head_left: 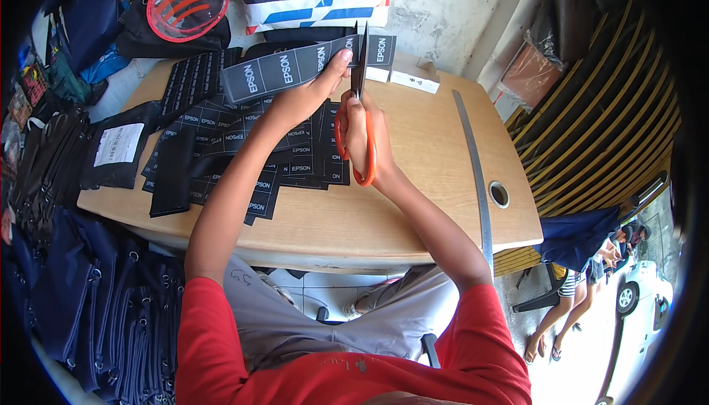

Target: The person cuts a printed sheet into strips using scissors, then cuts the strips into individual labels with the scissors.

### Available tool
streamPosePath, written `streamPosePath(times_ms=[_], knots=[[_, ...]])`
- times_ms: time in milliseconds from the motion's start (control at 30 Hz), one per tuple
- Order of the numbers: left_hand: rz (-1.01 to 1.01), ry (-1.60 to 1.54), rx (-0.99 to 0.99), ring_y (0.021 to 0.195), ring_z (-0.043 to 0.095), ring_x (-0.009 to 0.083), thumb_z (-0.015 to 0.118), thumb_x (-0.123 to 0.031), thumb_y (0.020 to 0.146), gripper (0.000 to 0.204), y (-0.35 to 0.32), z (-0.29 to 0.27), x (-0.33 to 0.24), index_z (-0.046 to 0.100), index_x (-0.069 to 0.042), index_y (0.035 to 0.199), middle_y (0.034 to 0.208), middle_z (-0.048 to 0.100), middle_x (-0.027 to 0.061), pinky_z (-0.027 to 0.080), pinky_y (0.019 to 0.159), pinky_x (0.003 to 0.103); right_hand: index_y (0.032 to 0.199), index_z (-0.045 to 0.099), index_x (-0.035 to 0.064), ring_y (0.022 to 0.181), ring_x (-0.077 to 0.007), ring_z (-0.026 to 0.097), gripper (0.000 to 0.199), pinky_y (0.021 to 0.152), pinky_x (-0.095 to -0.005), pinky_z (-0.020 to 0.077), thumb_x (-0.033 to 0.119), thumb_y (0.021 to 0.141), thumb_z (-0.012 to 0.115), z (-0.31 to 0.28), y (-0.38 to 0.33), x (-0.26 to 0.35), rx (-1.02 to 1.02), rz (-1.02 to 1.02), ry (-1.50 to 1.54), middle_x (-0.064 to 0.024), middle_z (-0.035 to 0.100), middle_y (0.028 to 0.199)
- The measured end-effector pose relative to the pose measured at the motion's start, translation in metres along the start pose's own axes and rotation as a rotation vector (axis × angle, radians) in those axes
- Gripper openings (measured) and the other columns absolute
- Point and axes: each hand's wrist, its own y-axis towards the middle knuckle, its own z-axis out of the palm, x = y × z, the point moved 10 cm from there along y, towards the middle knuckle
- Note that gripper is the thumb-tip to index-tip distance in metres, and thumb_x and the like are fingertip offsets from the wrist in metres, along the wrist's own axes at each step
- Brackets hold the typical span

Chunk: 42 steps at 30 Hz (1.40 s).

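My left hand pinches a long black strip of printed labels, holding it raised over the far part of the table. In my right hand are scissors with orange handles, their blades pointing away from me. The blades are parted and cross the strip just right of my left fingers, near the strip's right end. Below my left forearm lies a spread pile of black printed label sheets. A plain dark folded piece rests on the pile's left side.
A long metal ruler lies along the right of the wooden table, beside a cable hole. A small white box stands at the back. Navy bags are stacked at left. Other people sit outside at right.
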Motion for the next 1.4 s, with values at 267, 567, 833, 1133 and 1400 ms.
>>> streamPosePath(times_ms=[267,567,833,1133,1400], knots=[[0.093,-0.077,-0.026,0.057,0.042,0.0034,0.053,-0.03,0.102,0.033,0.0,-0.002,-0.012,0.057,-0.006,0.079,0.064,0.048,-0.0047,0.035,0.052,0.022,0.082,0.047,0.0042,0.048,-0.0113,0.043,0.031,0.047,-0.0302,0.0374,0.024,0.101,0.033,0.0,0.0,0.007,-0.002,-0.026,-0.043,-0.003,0.045,0.058],[0.056,-0.089,0.0,0.058,0.041,0.0027,0.053,-0.028,0.102,0.03,0.002,-0.002,-0.005,0.056,-0.005,0.084,0.067,0.048,-0.0049,0.034,0.051,0.021,0.081,0.046,0.0046,0.047,-0.0112,0.043,0.03,0.045,-0.0301,0.0363,0.023,0.101,0.032,0.002,-0.001,0.005,0.012,-0.003,-0.018,-0.0026,0.043,0.058],[0.121,-0.062,-0.009,0.061,0.045,0.0026,0.056,-0.03,0.101,0.028,0.001,-0.005,-0.007,0.06,-0.004,0.091,0.072,0.052,-0.0043,0.037,0.053,0.021,0.081,0.045,0.0048,0.047,-0.0113,0.042,0.031,0.045,-0.0298,0.0364,0.024,0.101,0.032,0.003,-0.002,0.003,0.024,0.001,-0.001,-0.0025,0.043,0.058],[0.123,-0.059,-0.001,0.061,0.044,0.0027,0.056,-0.03,0.1,0.03,0.002,-0.004,-0.008,0.056,-0.004,0.086,0.071,0.05,-0.0043,0.036,0.053,0.021,0.09,0.053,0.0004,0.046,-0.028,0.052,0.032,0.05,-0.0397,0.0405,0.026,0.102,0.038,-0.001,-0.002,0.007,-0.012,-0.042,-0.075,-0.0133,0.049,0.053],[0.133,-0.062,-0.028,0.061,0.043,0.0032,0.056,-0.03,0.1,0.03,0.0,-0.007,-0.011,0.056,-0.004,0.086,0.07,0.05,-0.0044,0.037,0.053,0.021,0.077,0.043,0.0057,0.049,-0.0107,0.041,0.032,0.046,-0.0291,0.0355,0.025,0.101,0.031,0.002,-0.003,0.011,0.002,-0.004,-0.045,-0.0017,0.041,0.057]])
